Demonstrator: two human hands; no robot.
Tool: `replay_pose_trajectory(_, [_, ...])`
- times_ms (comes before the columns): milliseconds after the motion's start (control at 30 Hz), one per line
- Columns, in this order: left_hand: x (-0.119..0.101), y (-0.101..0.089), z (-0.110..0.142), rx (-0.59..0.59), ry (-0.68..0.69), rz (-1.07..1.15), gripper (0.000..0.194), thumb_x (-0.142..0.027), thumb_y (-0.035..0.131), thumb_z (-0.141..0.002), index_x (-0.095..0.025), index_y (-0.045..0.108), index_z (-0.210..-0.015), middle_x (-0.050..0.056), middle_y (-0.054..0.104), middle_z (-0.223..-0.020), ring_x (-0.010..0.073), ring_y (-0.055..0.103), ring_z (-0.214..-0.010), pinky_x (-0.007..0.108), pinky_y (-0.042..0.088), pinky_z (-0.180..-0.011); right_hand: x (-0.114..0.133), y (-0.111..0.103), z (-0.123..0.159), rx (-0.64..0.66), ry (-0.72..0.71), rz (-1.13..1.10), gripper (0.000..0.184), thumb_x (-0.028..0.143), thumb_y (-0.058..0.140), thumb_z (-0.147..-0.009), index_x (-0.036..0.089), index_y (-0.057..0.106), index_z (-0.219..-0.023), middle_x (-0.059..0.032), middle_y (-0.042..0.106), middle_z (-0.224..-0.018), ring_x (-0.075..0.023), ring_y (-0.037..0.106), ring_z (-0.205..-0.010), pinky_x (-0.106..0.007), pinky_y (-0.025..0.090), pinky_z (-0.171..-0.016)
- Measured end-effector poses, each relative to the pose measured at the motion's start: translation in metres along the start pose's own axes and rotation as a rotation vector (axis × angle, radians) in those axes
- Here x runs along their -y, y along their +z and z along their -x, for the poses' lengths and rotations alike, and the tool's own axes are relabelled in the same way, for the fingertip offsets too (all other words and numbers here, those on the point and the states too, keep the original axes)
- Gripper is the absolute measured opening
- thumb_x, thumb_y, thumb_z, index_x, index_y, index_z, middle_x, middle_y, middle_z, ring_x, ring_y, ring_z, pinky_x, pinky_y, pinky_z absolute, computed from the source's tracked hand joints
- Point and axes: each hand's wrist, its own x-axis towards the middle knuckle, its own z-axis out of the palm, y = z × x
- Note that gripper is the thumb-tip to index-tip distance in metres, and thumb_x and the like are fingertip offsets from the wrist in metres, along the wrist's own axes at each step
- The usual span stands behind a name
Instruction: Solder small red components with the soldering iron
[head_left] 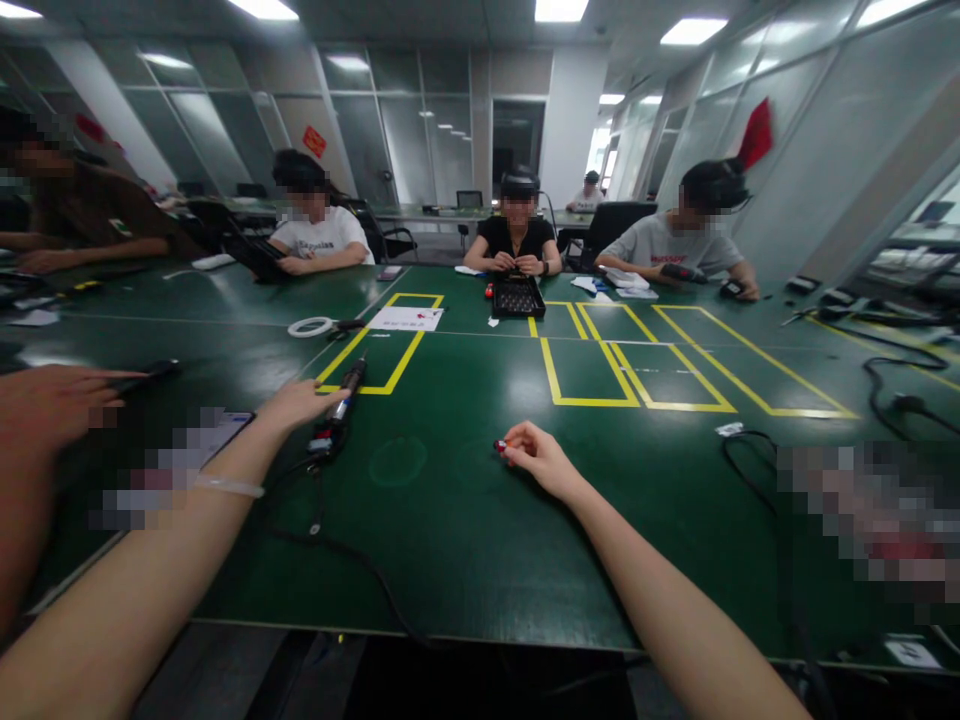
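My left hand reaches over the green table with its fingers stretched out. Its fingertips are at the side of a black corded electric screwdriver, which lies with its thin tip pointing away from me; the hand is not wrapped round it. My right hand, low over the middle of the table, pinches a small red piece between thumb and fingers. Most of that piece is hidden, so its kind cannot be made out.
Yellow tape rectangles mark the table. A paper sheet and a coiled white cable lie ahead. A person opposite works over a black tray. Another person's hand is at my left, near a phone. Black cables run at right.
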Motion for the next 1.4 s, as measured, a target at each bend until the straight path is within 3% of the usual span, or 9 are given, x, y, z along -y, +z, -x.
replay_pose_trajectory(67, [0.005, -0.001, 0.000, 0.155, -0.039, -0.034, 0.066, -0.064, 0.056, -0.075, -0.003, 0.064, -0.100, 0.012, 0.066, -0.091, 0.0216, 0.054, -0.080, 0.029, 0.042, -0.072, 0.000, 0.000, 0.000, 0.002, 0.002, -0.001, 0.029, 0.040, 0.067, -0.076, 0.018, 0.054, -0.091, -0.0011, 0.062, -0.079, -0.0111, 0.055, -0.063, -0.026, 0.044, -0.062])
replay_pose_trajectory(133, [0.001, -0.001, 0.004, 0.232, -0.053, -0.044, 0.050, -0.055, 0.057, -0.080, -0.008, 0.066, -0.096, 0.005, 0.066, -0.080, 0.0177, 0.054, -0.073, 0.025, 0.040, -0.068, 0.000, 0.000, 0.000, 0.005, 0.007, -0.003, 0.029, 0.040, 0.067, -0.077, 0.018, 0.054, -0.091, -0.0011, 0.062, -0.078, -0.0114, 0.055, -0.063, -0.026, 0.044, -0.062])
replay_pose_trajectory(300, [-0.016, 0.000, 0.011, 0.246, -0.036, -0.050, 0.035, -0.042, 0.060, -0.080, -0.009, 0.067, -0.088, 0.001, 0.063, -0.068, 0.0155, 0.053, -0.070, 0.021, 0.037, -0.064, 0.000, 0.000, 0.000, 0.017, 0.015, 0.000, 0.028, 0.038, 0.066, -0.077, 0.019, 0.054, -0.092, -0.0012, 0.061, -0.079, -0.0118, 0.055, -0.064, -0.026, 0.043, -0.062])
replay_pose_trajectory(500, [-0.029, 0.012, 0.013, 0.240, -0.014, -0.069, 0.037, -0.048, 0.057, -0.076, -0.012, 0.065, -0.072, 0.004, 0.063, -0.064, 0.0179, 0.056, -0.065, 0.023, 0.037, -0.057, 0.003, 0.001, 0.004, 0.024, -0.028, 0.056, 0.026, 0.036, 0.067, -0.077, 0.019, 0.055, -0.092, -0.0014, 0.061, -0.082, -0.0113, 0.054, -0.066, -0.025, 0.042, -0.062])
replay_pose_trajectory(633, [-0.054, 0.026, 0.024, 0.226, 0.065, -0.027, 0.039, -0.054, 0.055, -0.072, -0.016, 0.065, -0.070, 0.006, 0.067, -0.071, 0.0214, 0.061, -0.067, 0.025, 0.038, -0.056, 0.006, 0.000, 0.005, 0.027, -0.054, 0.082, 0.023, 0.034, 0.065, -0.078, 0.018, 0.056, -0.092, -0.0021, 0.061, -0.085, -0.0116, 0.054, -0.068, -0.024, 0.041, -0.063])
replay_pose_trajectory(933, [-0.167, 0.064, 0.083, 0.227, 0.279, 0.206, 0.041, -0.054, 0.056, -0.071, -0.019, 0.070, -0.087, 0.009, 0.072, -0.086, 0.0246, 0.065, -0.078, 0.026, 0.042, -0.062, 0.012, -0.005, 0.007, -0.038, -0.103, 0.278, 0.015, 0.024, 0.064, -0.074, 0.018, 0.059, -0.086, -0.0003, 0.060, -0.079, -0.0136, 0.053, -0.072, -0.027, 0.042, -0.069])
replay_pose_trajectory(1033, [-0.195, 0.076, 0.099, 0.202, 0.335, 0.290, 0.049, -0.051, 0.059, -0.071, -0.018, 0.067, -0.107, 0.009, 0.072, -0.089, 0.0244, 0.066, -0.080, 0.026, 0.043, -0.063, 0.015, -0.004, 0.008, -0.010, -0.115, 0.312, 0.012, 0.021, 0.062, -0.073, 0.018, 0.058, -0.084, 0.0007, 0.058, -0.076, -0.0130, 0.052, -0.070, -0.026, 0.041, -0.068])
replay_pose_trajectory(1167, [-0.212, 0.082, 0.110, 0.162, 0.366, 0.320, 0.066, -0.048, 0.059, -0.074, -0.018, 0.052, -0.132, 0.008, 0.071, -0.088, 0.0243, 0.066, -0.080, 0.026, 0.042, -0.062, 0.017, -0.001, 0.009, 0.027, -0.113, 0.337, 0.011, 0.017, 0.061, -0.071, 0.018, 0.055, -0.080, 0.0020, 0.055, -0.072, -0.0122, 0.050, -0.067, -0.025, 0.040, -0.064])
replay_pose_trajectory(1400, [-0.208, 0.083, 0.113, 0.189, 0.374, 0.376, 0.063, -0.048, 0.056, -0.077, -0.026, 0.048, -0.136, 0.003, 0.070, -0.083, 0.0221, 0.065, -0.075, 0.025, 0.041, -0.060, 0.014, 0.001, 0.010, 0.052, -0.115, 0.358, 0.011, 0.018, 0.061, -0.072, 0.018, 0.056, -0.081, 0.0010, 0.056, -0.073, -0.0129, 0.052, -0.068, -0.025, 0.042, -0.065])
